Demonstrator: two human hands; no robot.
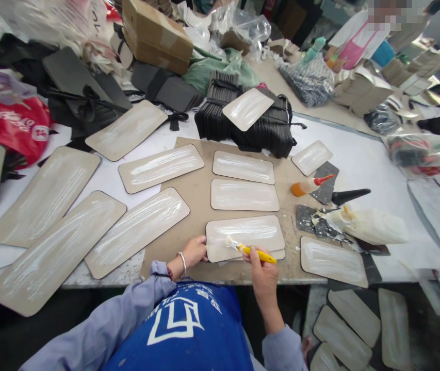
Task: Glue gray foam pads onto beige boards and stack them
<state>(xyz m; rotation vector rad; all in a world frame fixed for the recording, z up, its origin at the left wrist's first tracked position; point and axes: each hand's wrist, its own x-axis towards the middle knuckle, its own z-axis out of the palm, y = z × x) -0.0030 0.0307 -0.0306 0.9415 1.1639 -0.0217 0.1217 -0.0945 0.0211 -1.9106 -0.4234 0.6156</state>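
My right hand (263, 273) is closed round a yellow-handled brush (260, 254). The white-smeared bristles touch the left part of a beige rounded panel (258, 233), which carries white streaks. Pressed to that panel's left edge are the fingers of my left hand (195, 251); whether they grip it is hard to make out. Another panel's edge shows beneath it. Two more streaked panels (245, 196) (243, 167) lie just beyond, on brown board (181, 221). Right of them are an orange glue bottle (300, 188) and a white bag (378, 224) with paste at its mouth.
Larger streaked panels (57, 252) spread over the left side. A strapped black stack (245, 121) stands behind, near a cardboard box (158, 38). More panels (341, 337) lie low at the right. A person (359, 44) is at the back right.
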